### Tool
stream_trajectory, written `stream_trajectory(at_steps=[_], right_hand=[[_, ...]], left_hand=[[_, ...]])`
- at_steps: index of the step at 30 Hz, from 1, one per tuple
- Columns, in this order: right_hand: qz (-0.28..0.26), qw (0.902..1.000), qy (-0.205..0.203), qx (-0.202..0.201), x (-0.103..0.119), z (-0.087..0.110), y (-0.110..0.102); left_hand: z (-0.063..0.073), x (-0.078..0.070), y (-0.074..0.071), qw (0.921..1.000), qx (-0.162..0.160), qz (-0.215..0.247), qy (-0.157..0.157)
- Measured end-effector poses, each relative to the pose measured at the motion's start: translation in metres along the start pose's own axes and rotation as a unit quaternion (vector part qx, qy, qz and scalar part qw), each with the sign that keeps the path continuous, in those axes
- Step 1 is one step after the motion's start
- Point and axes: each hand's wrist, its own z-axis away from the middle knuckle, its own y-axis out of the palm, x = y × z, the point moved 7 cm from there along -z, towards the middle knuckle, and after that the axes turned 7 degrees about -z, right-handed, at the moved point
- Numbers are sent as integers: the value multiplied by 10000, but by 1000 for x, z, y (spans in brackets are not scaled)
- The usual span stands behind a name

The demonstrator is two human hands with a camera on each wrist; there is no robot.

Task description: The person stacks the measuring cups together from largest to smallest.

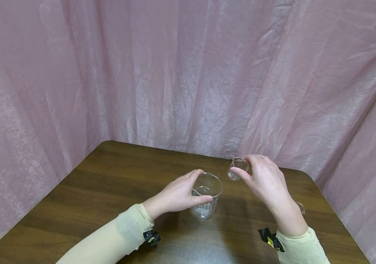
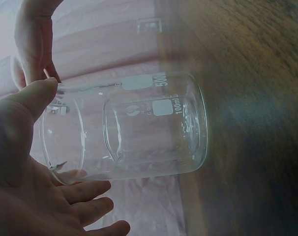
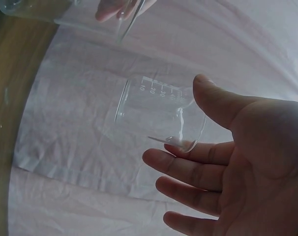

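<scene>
A large clear glass beaker [image 1: 207,209] marked 500 stands upright on the table, and a smaller beaker [image 2: 144,130] marked 100 mL sits inside it. My left hand [image 1: 181,192] grips the large beaker near its rim, thumb on the near side and fingers on the far side. To the right and farther back, my right hand [image 1: 267,179] pinches a small beaker [image 3: 159,110] by its rim between thumb and fingers, above the tabletop. That small beaker is see-through, with white graduations from 10 upward. Its other fingers spread out below the glass in the right wrist view.
Another piece of clear glassware [image 1: 301,208] stands at the right, mostly hidden behind my right forearm. The brown wooden table [image 1: 109,176] has rounded back corners. Pink curtains [image 1: 188,73] hang along its back and sides.
</scene>
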Motion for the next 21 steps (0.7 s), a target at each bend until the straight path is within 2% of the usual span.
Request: stream_trajectory(at_steps=[21], right_hand=[[-111, 9995, -285, 28, 20, -1, 7]], left_hand=[[0, 0, -1, 10000, 28, 61, 32]])
